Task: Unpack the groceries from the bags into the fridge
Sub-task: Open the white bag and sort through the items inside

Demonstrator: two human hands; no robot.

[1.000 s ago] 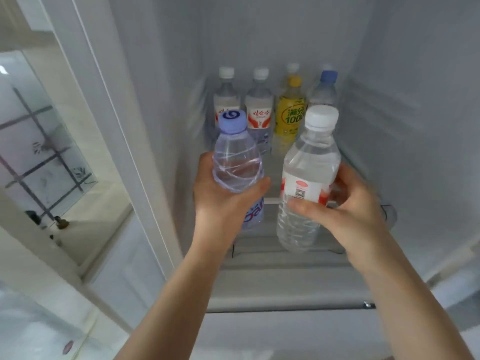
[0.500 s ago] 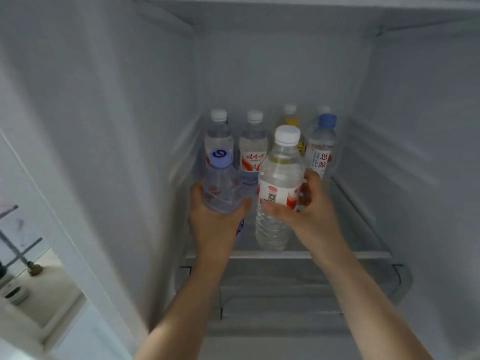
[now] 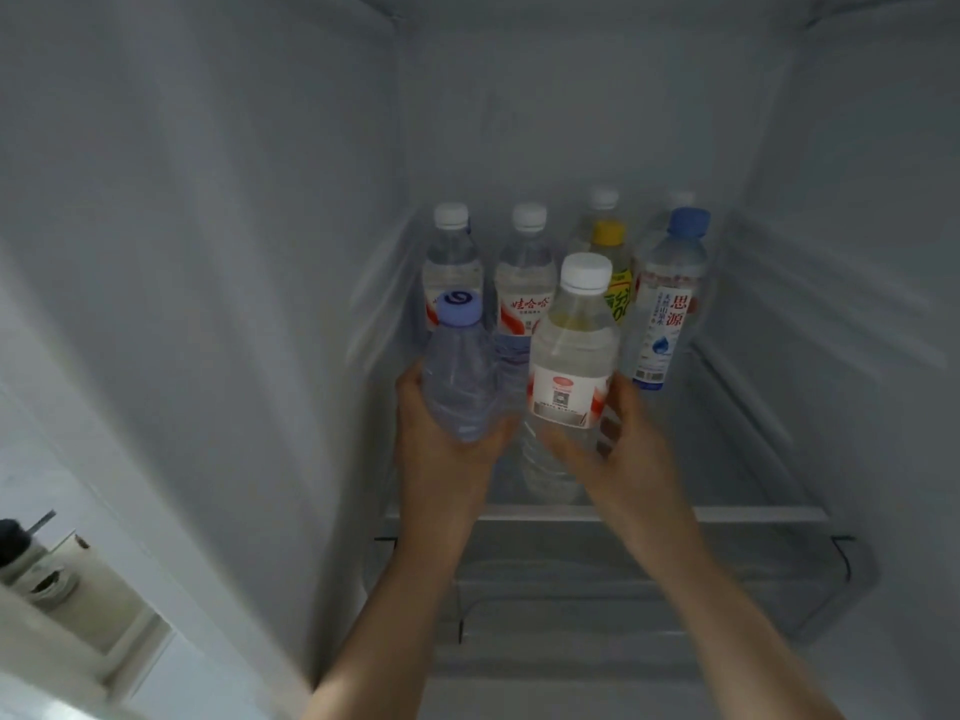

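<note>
While bottles crowd the back of the pale grey fridge shelf, the left hand grips a lilac-capped clear bottle and the right hand a white-capped clear bottle just above it.

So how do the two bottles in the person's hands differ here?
The left hand holds a bottle with a pale blue cap; the right hand holds a bottle with a white cap. The blue-capped one is bluish plastic with no label showing; the white-capped one is clear, with a red and white label. The white-capped bottle looks taller. Both are clear plastic, roughly upright, held over the fridge shelf.
</note>
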